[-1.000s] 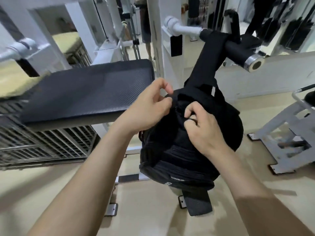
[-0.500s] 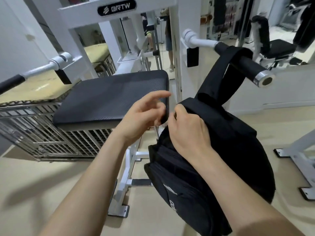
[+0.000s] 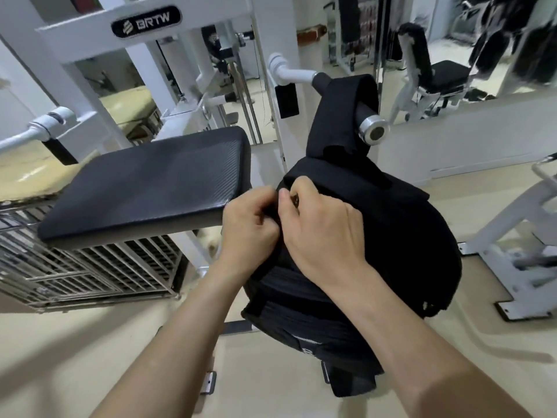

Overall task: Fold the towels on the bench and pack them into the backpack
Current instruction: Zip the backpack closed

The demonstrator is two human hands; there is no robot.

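Note:
A black backpack (image 3: pixel 401 236) hangs by its strap from the black-gripped handle (image 3: pixel 372 131) of a white gym machine. My left hand (image 3: pixel 248 230) is curled and pinches the backpack's fabric at its upper left edge. Beside it, my right hand (image 3: pixel 319 233) pinches a small dark zipper pull at the same edge, with its palm lying over the bag. The black padded bench (image 3: pixel 144 182) stands to the left with nothing on it. No towel is in sight.
A metal wire cage (image 3: pixel 84 267) sits under and left of the bench. The white machine frame (image 3: pixel 144 28) rises behind. White machine legs (image 3: pixel 512 260) stand on the beige floor at the right. A mirror wall runs along the back right.
My left hand's fingers have curled from stretched out into a pinch on the bag's edge. The two hands have drawn together at the bag's upper left edge. The view has shifted a little.

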